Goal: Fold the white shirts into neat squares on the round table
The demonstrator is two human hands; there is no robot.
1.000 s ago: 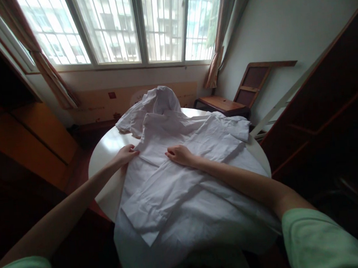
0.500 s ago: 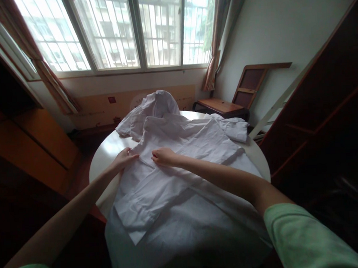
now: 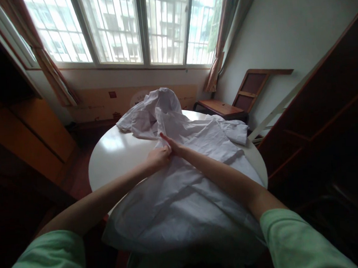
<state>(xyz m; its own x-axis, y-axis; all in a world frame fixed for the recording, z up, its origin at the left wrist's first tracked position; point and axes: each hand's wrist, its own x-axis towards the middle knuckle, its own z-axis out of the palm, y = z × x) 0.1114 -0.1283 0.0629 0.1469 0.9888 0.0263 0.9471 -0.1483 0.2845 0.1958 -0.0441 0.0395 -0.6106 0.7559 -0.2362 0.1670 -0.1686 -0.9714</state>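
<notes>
Left grip (image 3: 160, 156) clenched, white garment (image 3: 188, 184) spread rightward

Bright barred windows (image 3: 125, 30) stand toward eleven o'clock, a wooden seat (image 3: 220, 106) at two, an orange-brown cabinet (image 3: 37, 128) at nine.
</notes>
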